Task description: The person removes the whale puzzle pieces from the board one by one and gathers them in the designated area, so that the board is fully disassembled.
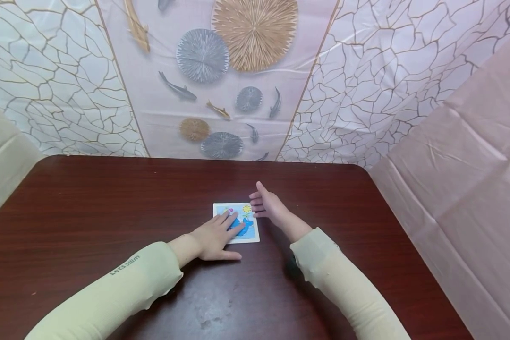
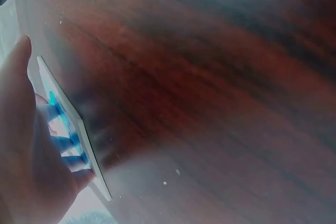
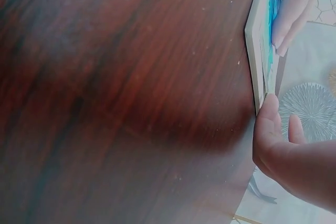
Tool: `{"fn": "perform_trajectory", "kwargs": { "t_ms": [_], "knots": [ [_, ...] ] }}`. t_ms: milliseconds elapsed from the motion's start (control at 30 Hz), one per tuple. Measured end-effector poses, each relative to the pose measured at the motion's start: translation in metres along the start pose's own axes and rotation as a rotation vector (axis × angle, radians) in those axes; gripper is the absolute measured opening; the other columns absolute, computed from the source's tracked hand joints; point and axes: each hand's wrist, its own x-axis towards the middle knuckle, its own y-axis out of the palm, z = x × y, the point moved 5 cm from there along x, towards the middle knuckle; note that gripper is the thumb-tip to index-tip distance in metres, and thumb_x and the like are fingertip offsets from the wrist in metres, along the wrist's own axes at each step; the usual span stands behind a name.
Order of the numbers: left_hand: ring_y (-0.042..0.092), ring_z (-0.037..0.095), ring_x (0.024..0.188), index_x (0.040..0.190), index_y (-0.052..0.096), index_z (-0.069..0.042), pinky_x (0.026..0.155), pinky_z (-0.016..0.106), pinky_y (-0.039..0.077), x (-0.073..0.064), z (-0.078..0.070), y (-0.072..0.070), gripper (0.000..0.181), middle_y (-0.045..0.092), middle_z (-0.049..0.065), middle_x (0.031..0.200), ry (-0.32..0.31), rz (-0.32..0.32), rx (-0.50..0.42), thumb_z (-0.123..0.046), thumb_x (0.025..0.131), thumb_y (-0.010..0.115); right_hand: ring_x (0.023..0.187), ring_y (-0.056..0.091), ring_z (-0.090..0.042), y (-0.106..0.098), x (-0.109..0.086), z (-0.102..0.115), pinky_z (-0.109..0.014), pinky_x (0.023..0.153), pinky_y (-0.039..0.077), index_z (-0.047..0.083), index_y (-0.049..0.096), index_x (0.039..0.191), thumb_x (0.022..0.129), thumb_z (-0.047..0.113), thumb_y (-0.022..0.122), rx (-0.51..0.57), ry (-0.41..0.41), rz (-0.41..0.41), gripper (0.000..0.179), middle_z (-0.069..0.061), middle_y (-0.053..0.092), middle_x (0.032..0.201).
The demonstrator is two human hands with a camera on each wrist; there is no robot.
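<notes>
A small square picture board (image 1: 251,233) with a white border lies flat on the table, showing a blue sea animal and a yellow sun. My left hand (image 1: 216,236) rests palm down over its left part, fingers spread and straight, covering some of the picture. At the upper right edge is my right hand (image 1: 271,207), turned on its side with the thumb up and fingers extended. In the right wrist view, fingertips (image 3: 270,103) of that hand touch the board's edge (image 3: 253,45). The left wrist view shows the board (image 2: 84,129) as a thin slab under the left fingers.
The dark red-brown wooden table (image 1: 110,203) extends around the board on all sides. Behind it hangs a patterned cloth (image 1: 153,118) with fish and round motifs. A plain pinkish cloth (image 1: 463,179) borders the right side. Small specks and a worn patch mark the tabletop's near part.
</notes>
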Motion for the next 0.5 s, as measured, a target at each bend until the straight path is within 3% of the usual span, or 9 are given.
{"fn": "perform_trajectory", "kwargs": {
  "t_ms": [233, 500],
  "knots": [
    [0.01, 0.035, 0.145, 0.15, 0.023, -0.015, 0.117, 0.047, 0.018, -0.0001, -0.0005, 0.0007, 0.081, 0.014, 0.014, 0.157, -0.003, 0.003, 0.02, -0.064, 0.088, 0.044, 0.099, 0.06, -0.027, -0.0002, 0.0011, -0.0001, -0.038, 0.089, 0.052, -0.004, 0.052, 0.126, 0.1, 0.044, 0.03, -0.035, -0.006, 0.02, 0.059, -0.023, 0.057, 0.121],
    [0.013, 0.035, 0.144, 0.149, 0.025, -0.014, 0.116, 0.047, 0.02, -0.0004, -0.001, -0.0007, 0.08, 0.017, 0.015, 0.156, 0.0, -0.001, 0.031, -0.064, 0.088, 0.044, 0.102, 0.063, -0.028, 0.0006, 0.0062, -0.0037, -0.034, 0.083, 0.055, -0.001, 0.056, 0.12, 0.095, 0.023, 0.054, -0.138, -0.012, -0.03, 0.035, -0.021, 0.062, 0.117]
  ]
}}
